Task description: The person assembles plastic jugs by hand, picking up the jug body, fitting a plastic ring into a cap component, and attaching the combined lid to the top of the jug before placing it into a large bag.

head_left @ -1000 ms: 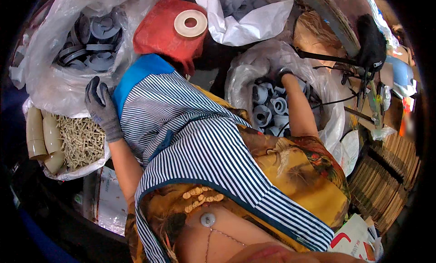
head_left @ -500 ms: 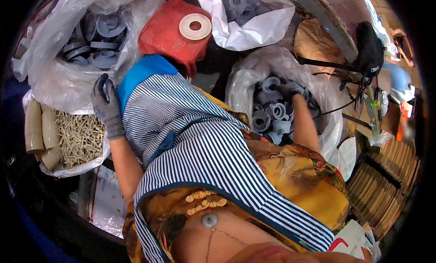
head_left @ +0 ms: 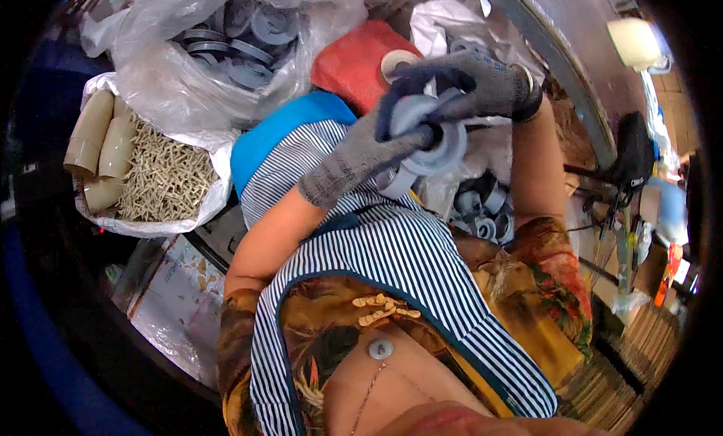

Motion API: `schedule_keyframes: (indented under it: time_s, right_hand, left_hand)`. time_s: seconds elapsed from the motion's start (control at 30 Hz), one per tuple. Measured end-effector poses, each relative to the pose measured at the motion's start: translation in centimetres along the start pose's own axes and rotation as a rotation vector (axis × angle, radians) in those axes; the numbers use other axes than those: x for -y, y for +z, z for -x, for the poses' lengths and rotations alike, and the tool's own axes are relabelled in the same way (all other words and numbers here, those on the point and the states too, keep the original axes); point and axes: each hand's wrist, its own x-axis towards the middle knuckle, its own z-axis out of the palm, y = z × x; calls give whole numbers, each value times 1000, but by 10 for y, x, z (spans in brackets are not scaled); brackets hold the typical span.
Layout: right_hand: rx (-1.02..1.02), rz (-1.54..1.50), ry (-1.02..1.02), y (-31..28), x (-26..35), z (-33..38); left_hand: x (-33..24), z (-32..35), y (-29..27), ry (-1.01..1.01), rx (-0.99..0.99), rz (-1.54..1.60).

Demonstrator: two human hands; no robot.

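Both my hands, in grey knitted gloves with dark fingers, meet over my lap around a grey plastic flanged part (head_left: 444, 156). My left hand (head_left: 369, 146) grips it from the left, its thumb across the round central opening. From above right, my right hand (head_left: 486, 86) curls its fingers over the same part. The flanges overlap, so I cannot tell whether it is one piece or several stacked together. Beneath and to the right, a clear plastic bag holds grey flanged fittings (head_left: 482, 210), partly hidden by my right arm.
A clear bag (head_left: 173, 89) of grey discs (head_left: 248, 48) lies far left. Nearer is a white sack (head_left: 226, 161) of small beige pegs (head_left: 166, 180) and beige tubes (head_left: 94, 138). A red bundle (head_left: 354, 63) and a metal edge (head_left: 561, 67) lie beyond. Stacked cardboard (head_left: 640, 353) stands right.
My right hand has come up out of the bag of fittings. My left hand has moved right from beside the discs, and both now hold the grey part. The view has shifted too.
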Motion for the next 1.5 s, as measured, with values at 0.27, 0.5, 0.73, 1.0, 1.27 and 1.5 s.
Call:
schedule_keyframes:
  time_s: [0.27,0.5,0.73,1.0,1.27,1.5]
  right_hand:
    - [-541,-592,-59,126,-3,-38]
    - [-1143,-316,167,108,-77,-59]
    - [-989,73,330,115,-187,-68]
    - [-1195,494,392,125,-150,-59]
    - [-1155,540,-92,132,-24,-124]
    - [-983,610,-404,171,22,-206]
  left_hand:
    - [28,-13,-43,265,-669,775]
    - [70,-27,-59,52,-717,729]
    - [53,7,-104,310,-742,-64]
    - [81,51,-180,238,-1017,-886]
    - [92,40,-187,0,-852,-912]
    - [112,32,-189,32,-770,-1149]
